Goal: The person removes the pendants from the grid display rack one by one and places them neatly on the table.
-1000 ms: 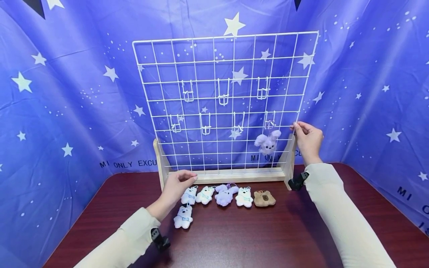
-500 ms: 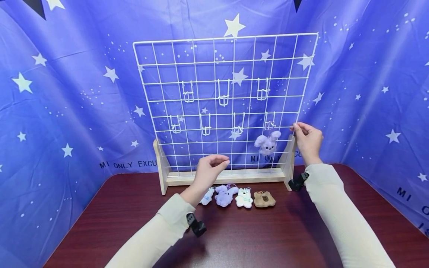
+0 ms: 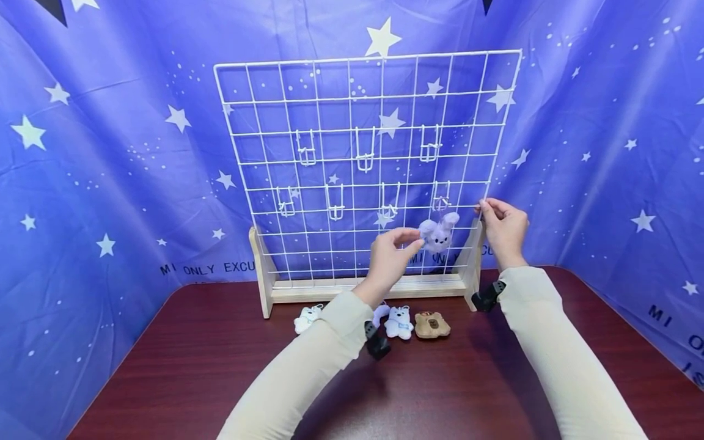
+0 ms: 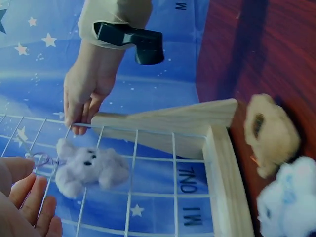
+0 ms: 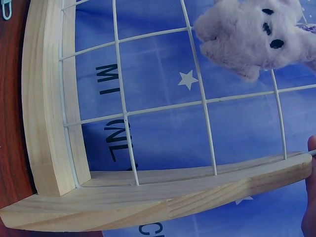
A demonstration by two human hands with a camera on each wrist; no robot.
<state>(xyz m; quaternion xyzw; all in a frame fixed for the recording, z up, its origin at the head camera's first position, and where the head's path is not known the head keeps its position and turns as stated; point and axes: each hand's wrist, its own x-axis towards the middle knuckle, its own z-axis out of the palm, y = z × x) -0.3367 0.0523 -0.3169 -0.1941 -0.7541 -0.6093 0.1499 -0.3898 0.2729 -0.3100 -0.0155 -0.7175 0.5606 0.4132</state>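
A lilac plush rabbit charm [image 3: 440, 236] hangs by a purple loop from the lower right hook [image 3: 441, 203] of a white wire grid [image 3: 352, 98]. My left hand [image 3: 392, 256] is beside it, thumb and fingers apart at the rabbit's left ear. In the left wrist view, those fingers [image 4: 30, 193] lie close to the purple loop with nothing between them; whether they touch it I cannot tell. On the far side, my right hand [image 3: 505, 231] pinches the grid's right edge wire just above the wooden stand. The right wrist view shows the rabbit [image 5: 261, 37] close up.
Several bare hooks [image 3: 365, 160] hang on the grid. A wooden stand [image 3: 368, 290] carries it on the dark red table [image 3: 165, 366]. In front lie white bear charms [image 3: 398, 322], a partly hidden lilac plush [image 3: 381, 313] and a brown plush [image 3: 432, 325]. My left forearm covers part of the row.
My left hand has risen and moved right, from above the white bears at the left to the hanging rabbit. My right hand keeps its hold on the grid.
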